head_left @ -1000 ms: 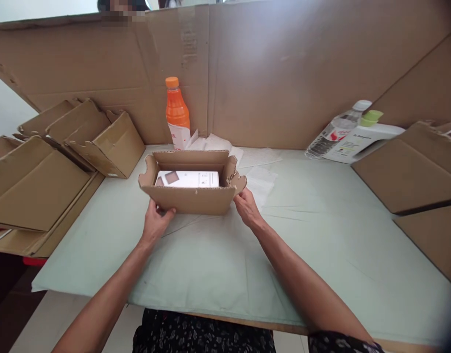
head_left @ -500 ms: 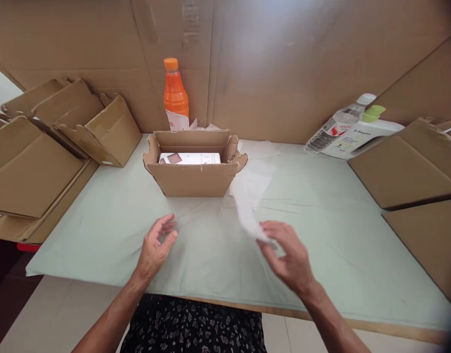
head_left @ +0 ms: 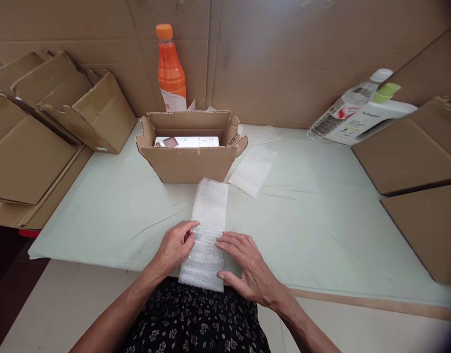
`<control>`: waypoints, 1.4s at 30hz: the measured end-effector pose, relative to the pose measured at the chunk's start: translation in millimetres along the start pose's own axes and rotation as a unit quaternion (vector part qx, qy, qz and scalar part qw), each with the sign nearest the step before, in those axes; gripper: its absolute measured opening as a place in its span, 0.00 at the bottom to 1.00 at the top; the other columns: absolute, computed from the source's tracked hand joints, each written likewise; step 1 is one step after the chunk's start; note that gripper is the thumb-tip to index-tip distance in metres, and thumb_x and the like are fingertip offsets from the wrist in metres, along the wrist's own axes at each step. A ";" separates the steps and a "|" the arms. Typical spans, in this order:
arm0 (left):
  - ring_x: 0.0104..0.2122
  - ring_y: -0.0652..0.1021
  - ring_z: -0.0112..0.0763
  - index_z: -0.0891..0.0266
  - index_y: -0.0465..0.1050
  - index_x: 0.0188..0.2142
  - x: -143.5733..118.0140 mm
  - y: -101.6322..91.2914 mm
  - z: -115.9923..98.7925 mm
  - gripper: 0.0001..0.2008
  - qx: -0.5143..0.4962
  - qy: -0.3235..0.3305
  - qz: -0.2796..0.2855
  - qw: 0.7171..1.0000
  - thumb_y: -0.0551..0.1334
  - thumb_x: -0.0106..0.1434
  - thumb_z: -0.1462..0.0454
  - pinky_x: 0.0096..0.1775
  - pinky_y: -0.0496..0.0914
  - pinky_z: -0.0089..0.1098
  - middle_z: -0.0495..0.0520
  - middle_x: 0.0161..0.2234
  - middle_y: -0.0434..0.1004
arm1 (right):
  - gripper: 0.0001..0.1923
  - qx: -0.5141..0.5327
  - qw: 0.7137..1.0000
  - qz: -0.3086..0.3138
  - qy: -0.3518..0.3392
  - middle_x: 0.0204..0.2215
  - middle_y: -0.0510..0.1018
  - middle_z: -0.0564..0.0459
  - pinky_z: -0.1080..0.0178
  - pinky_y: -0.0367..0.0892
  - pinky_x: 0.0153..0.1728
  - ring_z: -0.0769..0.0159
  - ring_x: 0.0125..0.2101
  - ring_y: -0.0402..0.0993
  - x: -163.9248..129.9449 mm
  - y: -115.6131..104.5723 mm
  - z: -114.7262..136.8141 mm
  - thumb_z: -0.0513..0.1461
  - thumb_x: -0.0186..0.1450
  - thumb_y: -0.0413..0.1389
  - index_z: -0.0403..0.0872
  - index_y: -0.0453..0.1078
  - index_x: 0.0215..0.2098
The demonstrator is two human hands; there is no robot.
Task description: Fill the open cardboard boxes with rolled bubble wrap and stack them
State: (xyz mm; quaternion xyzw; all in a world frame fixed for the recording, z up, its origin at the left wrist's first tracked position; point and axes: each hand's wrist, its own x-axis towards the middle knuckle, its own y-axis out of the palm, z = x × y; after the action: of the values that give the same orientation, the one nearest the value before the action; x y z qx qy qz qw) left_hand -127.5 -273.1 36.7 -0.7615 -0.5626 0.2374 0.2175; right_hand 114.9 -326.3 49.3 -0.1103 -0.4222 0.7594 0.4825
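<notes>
A strip of bubble wrap [head_left: 208, 230] lies lengthwise on the bench [head_left: 321, 230], its near end hanging just over the bench's near edge and its far end almost touching the front wall of an open cardboard box [head_left: 190, 164]. The left hand [head_left: 177, 245] rests on the strip's left edge, fingers [head_left: 187, 230] loosely curled with their tips on the wrap, gripping nothing. The right hand [head_left: 247, 264] lies flat on the strip's right edge, fingers [head_left: 231, 241] spread and pressing down, the thumb at the near end.

The widest open room is on the right half of the bench, between the hands and the flat cardboard sheets [head_left: 413, 162] that overlap the right edge. To the left, bare bench runs out to the folded cartons [head_left: 45, 127] stacked over the left edge. A cardboard wall [head_left: 284, 59] closes the far side.

Counted: one strip under the hands and one smaller piece of wrap [head_left: 252, 170] just right of the box; one open box, with one white carton [head_left: 188, 141] inside; one orange bottle [head_left: 170, 68] behind it; one clear bottle [head_left: 345, 105] and one white bottle [head_left: 368, 120] lying at far right.
</notes>
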 end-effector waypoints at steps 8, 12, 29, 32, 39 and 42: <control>0.27 0.75 0.31 0.62 0.79 0.52 -21.6 -16.9 -0.3 0.22 0.106 -0.061 0.016 0.992 0.55 0.61 0.69 0.36 0.71 0.33 0.52 0.34 0.81 | 0.06 -0.037 0.998 0.026 -0.034 0.61 0.74 0.44 0.42 0.62 0.60 0.49 0.63 0.65 -6.9 38.0 15.5 0.37 0.66 0.60 0.48 0.73 0.42; 0.31 0.77 0.33 0.62 0.77 0.54 -27.9 -21.8 -0.9 0.22 0.113 -0.045 -0.001 0.993 0.55 0.63 0.67 0.40 0.73 0.36 0.55 0.40 0.81 | 0.06 0.025 0.998 -0.015 -0.060 0.53 0.80 0.48 0.47 0.65 0.58 0.56 0.58 0.71 -9.8 39.2 25.3 0.31 0.68 0.56 0.48 0.70 0.38; 0.37 0.76 0.40 0.60 0.65 0.64 -39.4 -13.0 18.2 0.29 0.146 0.025 -0.080 0.986 0.61 0.64 0.65 0.44 0.73 0.41 0.52 0.34 0.77 | 0.19 -0.060 0.987 -0.143 0.032 0.53 0.78 0.42 0.48 0.68 0.51 0.51 0.54 0.73 27.8 39.6 21.0 0.40 0.70 0.58 0.49 0.67 0.58; 0.44 0.78 0.42 0.59 0.63 0.65 -45.5 -19.0 17.3 0.28 0.123 0.064 -0.131 0.982 0.61 0.66 0.63 0.48 0.73 0.42 0.57 0.45 0.78 | 0.17 -0.056 0.997 -0.056 -0.024 0.54 0.78 0.43 0.46 0.67 0.53 0.49 0.57 0.72 18.7 33.8 30.4 0.41 0.68 0.61 0.49 0.70 0.54; 0.47 0.78 0.39 0.58 0.67 0.62 -77.0 -27.5 14.8 0.22 0.085 0.172 -0.075 0.979 0.61 0.69 0.65 0.50 0.72 0.40 0.56 0.45 0.80 | 0.10 0.010 0.997 -0.081 0.017 0.43 0.83 0.49 0.53 0.72 0.46 0.59 0.45 0.78 19.8 50.5 28.0 0.35 0.73 0.54 0.49 0.73 0.50; 0.37 0.77 0.35 0.60 0.70 0.60 -68.0 -18.6 18.2 0.19 0.086 0.104 -0.092 0.987 0.57 0.70 0.66 0.43 0.73 0.36 0.53 0.36 0.79 | 0.13 0.001 0.988 -0.140 0.060 0.45 0.82 0.48 0.52 0.73 0.47 0.58 0.47 0.77 20.9 47.0 28.9 0.37 0.73 0.54 0.51 0.71 0.55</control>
State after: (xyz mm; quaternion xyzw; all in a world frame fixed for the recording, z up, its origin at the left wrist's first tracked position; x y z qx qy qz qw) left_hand -169.9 -332.2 41.3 -0.7056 -0.5817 0.1836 0.3606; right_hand 57.6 -332.8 37.1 -0.0951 -0.4030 0.6768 0.6086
